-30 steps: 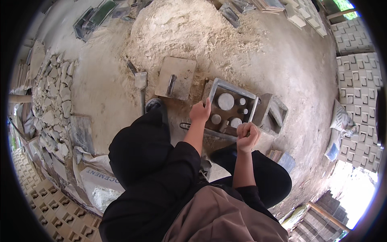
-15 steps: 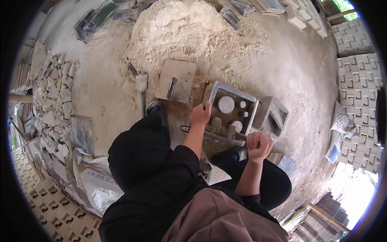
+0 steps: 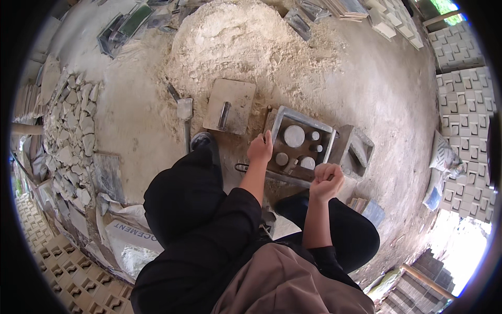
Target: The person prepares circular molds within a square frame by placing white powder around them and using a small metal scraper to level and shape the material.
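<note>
A square grey metal mould (image 3: 303, 119) lies on the ground in front of me, with round pale discs and short cylinders standing inside it. My left hand (image 3: 260, 147) is closed on its left rim, thumb pointing up. At the near right corner, my right hand (image 3: 327, 181) is a fist around a small hammer-shaped tool (image 3: 292, 165). Its head is over the near part of the mould, and most of its handle is hidden. A long bar with a looped end (image 3: 241, 167) runs along the mould's near side.
Left of the mould lie a square board with a handle (image 3: 230, 104) and a trowel-like tool (image 3: 184, 109). Pale powder (image 3: 225, 36) is heaped beyond. Broken slabs (image 3: 70, 131) are piled at left, a sack (image 3: 130, 235) nearer. Patterned blocks (image 3: 465, 99) line the right.
My right hand has moved a little left and away from me, carrying the tool's head left across the mould. My left hand stays on the rim.
</note>
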The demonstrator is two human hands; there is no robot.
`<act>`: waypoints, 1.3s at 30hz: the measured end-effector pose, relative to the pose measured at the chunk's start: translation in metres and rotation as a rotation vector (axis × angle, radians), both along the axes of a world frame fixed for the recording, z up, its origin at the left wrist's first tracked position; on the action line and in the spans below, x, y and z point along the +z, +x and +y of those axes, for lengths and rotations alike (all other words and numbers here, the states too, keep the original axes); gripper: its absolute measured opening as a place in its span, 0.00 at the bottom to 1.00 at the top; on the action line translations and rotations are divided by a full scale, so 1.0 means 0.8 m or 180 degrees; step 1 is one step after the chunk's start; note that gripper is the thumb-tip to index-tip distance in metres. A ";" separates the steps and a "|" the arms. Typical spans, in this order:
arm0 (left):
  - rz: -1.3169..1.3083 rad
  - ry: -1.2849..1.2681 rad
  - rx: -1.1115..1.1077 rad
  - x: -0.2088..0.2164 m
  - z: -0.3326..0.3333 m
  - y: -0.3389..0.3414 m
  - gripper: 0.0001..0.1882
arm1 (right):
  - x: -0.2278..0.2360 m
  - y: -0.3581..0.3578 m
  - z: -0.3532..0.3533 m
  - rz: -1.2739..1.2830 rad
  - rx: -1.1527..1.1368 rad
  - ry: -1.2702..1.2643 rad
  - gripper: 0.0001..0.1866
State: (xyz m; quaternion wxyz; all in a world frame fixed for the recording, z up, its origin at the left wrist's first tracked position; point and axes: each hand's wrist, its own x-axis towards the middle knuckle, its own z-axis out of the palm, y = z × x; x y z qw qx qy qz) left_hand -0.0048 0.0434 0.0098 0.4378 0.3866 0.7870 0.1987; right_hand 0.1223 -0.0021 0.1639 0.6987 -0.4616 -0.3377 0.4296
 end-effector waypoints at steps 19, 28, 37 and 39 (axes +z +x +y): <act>-0.0115 -0.0091 0.0017 0.005 0.003 -0.002 0.28 | 0.011 -0.030 -0.045 -0.1097 0.0673 0.0534 0.20; -0.0095 -0.0102 -0.0052 0.006 0.004 0.001 0.29 | 0.007 -0.037 -0.048 -0.0519 0.0873 0.0278 0.22; -0.0233 0.0038 0.0074 -0.002 -0.002 0.001 0.30 | 0.010 -0.043 -0.050 -0.1102 0.0968 0.0223 0.18; -0.0240 0.0037 0.0110 -0.002 -0.002 -0.002 0.30 | 0.025 -0.041 -0.037 -0.1367 0.1832 0.0055 0.14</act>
